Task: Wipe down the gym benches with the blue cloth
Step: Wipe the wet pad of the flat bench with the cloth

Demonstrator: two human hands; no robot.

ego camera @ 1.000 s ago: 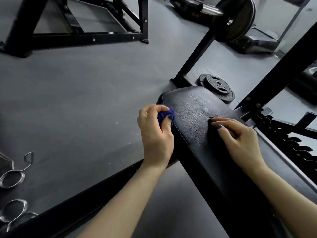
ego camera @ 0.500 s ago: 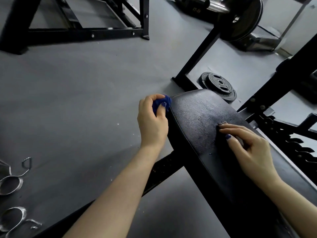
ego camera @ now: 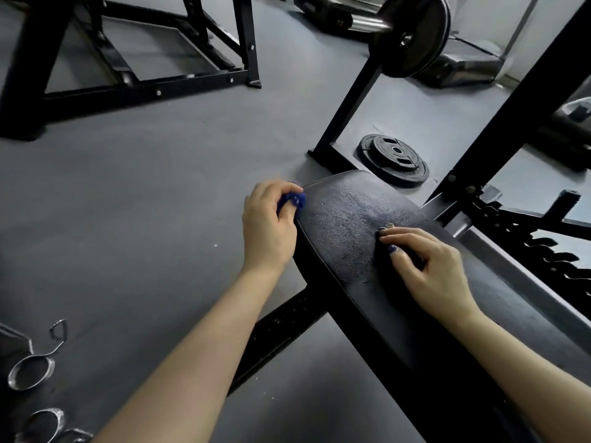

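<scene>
Left hand [ego camera: 268, 228] grips a balled blue cloth [ego camera: 292, 199] against the bench [ego camera: 345, 219] edge; right hand [ego camera: 428, 270] rests loosely curled, holding nothing (top seemingly unwiped yet).

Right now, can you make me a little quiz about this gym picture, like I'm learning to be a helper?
1. True or false: the left hand holds the blue cloth against the edge of the black bench.
2. Where does the right hand rest? A) on the floor B) on top of the bench pad C) on the loose weight plate
3. Fill in: the weight plate beyond the bench lies flat on the ____.

Key
1. True. The cloth is bunched in that hand's grip at the pad's left edge.
2. B. Its fingers touch the pad and hold nothing.
3. Floor.
</scene>
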